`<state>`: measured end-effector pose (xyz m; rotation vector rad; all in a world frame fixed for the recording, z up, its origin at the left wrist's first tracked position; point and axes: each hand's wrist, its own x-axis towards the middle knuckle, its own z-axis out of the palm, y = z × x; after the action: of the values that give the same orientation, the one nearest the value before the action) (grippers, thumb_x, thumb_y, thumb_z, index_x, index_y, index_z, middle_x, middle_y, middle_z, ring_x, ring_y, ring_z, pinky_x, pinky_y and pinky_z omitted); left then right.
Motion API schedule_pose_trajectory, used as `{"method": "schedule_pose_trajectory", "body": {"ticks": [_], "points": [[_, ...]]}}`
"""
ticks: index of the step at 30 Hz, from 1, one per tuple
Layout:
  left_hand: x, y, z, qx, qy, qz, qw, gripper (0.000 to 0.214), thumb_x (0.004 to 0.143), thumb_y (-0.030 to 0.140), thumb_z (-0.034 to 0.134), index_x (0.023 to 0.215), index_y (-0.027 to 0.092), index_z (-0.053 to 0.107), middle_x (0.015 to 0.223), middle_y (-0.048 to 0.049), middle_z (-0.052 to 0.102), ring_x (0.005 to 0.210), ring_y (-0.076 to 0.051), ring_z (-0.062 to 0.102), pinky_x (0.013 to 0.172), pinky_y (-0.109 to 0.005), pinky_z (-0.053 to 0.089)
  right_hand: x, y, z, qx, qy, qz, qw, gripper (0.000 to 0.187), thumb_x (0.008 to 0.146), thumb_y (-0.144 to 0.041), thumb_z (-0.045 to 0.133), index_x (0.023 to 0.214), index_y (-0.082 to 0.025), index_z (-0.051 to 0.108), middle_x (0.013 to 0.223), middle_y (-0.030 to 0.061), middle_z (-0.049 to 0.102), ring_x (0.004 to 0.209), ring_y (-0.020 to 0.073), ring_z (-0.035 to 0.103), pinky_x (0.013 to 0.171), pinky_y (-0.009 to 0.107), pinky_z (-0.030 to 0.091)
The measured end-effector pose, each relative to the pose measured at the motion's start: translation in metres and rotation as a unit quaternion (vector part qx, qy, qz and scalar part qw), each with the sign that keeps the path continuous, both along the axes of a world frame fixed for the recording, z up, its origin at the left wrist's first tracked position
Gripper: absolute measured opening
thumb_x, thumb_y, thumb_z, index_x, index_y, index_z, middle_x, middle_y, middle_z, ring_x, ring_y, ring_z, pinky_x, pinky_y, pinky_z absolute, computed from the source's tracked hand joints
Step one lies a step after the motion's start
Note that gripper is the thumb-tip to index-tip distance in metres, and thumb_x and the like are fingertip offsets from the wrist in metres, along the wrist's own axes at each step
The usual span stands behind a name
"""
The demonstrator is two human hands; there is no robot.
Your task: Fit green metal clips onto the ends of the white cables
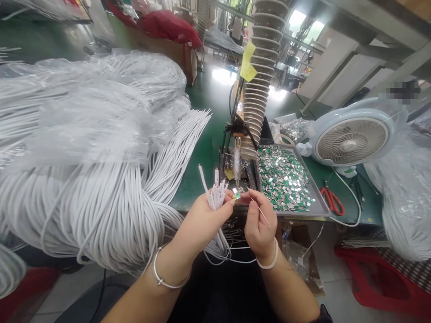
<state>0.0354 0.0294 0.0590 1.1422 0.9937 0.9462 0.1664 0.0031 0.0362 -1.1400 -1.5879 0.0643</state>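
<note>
- Two bare hands at work over a green worktop: the left hand grips a bunch of white cables, the right hand a thin wire.
- Between the hands: one small green-and-silver tab, just at the left fingers and nearer that hand than the right; which fingers bear it is hard to tell.
- Left fingers are curled closed around the bunch, its ends standing upward and fanning slightly; the ends are too tightly packed for an exact count.
- Right fingers are pinched narrow on the one wire, whose long axis slants from just beside the tab, down past those fingers and away to the person's right.
- Just ahead of the fingers: one upright metal-tipped tool on a stand.
- Ahead and to the right of the fingers: one metal tray heaped with many matching tabs, too many to count.
- Farther right of the fingers: one pair of red-handled scissors and one pale blue fan.
- Left of the fingers: one great heap of coiled white cable, partly under clear plastic.
- On the wrists behind the fingers: one metal bangle on the left, one pale band on the right.
</note>
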Motion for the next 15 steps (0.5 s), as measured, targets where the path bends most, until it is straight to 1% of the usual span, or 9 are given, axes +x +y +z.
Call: {"method": "schedule_pose_trajectory", "body": {"ticks": [3,5,9,15], "points": [[0.0003,0.0003,-0.0002,-0.002,0.005,-0.002,1.000,0.013,0.078,0.027,0.057,0.070,0.017,0.055,0.065,0.0043,0.047,0.055,-0.009,0.038,0.051,-0.021,0.031,-0.0003,-0.0020,0.0002,0.000,0.008,-0.012,1.000,0.026,0.087,-0.006,0.041,0.105,-0.018,0.055,0.090,0.0059,0.066,0.078,0.0141,0.065,0.071,0.030,0.057],[0.0008,0.0006,-0.0006,-0.002,0.005,-0.001,1.000,0.013,0.079,0.028,0.056,0.072,0.017,0.055,0.067,0.0042,0.047,0.055,-0.008,0.037,0.051,-0.021,0.031,0.0000,-0.0017,0.0007,0.007,0.005,0.003,1.000,0.026,0.086,-0.004,0.041,0.100,-0.018,0.058,0.090,0.0058,0.067,0.082,0.0146,0.065,0.074,0.030,0.057],[0.0023,0.0017,-0.0019,0.002,0.002,0.024,1.000,0.012,0.078,0.028,0.058,0.074,0.017,0.055,0.075,0.0034,0.051,0.055,-0.007,0.038,0.051,-0.021,0.031,0.0010,0.0006,0.0012,0.027,0.001,0.044,0.999,0.026,0.085,-0.002,0.043,0.099,-0.018,0.058,0.095,0.0073,0.067,0.093,0.0164,0.064,0.081,0.033,0.055],[0.0035,0.0030,0.0003,0.005,-0.001,0.042,0.999,0.010,0.078,0.027,0.059,0.076,0.018,0.056,0.067,0.0060,0.047,0.054,-0.007,0.037,0.053,-0.021,0.032,0.0008,0.0034,0.0008,0.032,0.005,0.058,0.998,0.026,0.084,-0.003,0.045,0.100,-0.018,0.058,0.098,0.0086,0.066,0.097,0.0177,0.062,0.083,0.035,0.054]]}}
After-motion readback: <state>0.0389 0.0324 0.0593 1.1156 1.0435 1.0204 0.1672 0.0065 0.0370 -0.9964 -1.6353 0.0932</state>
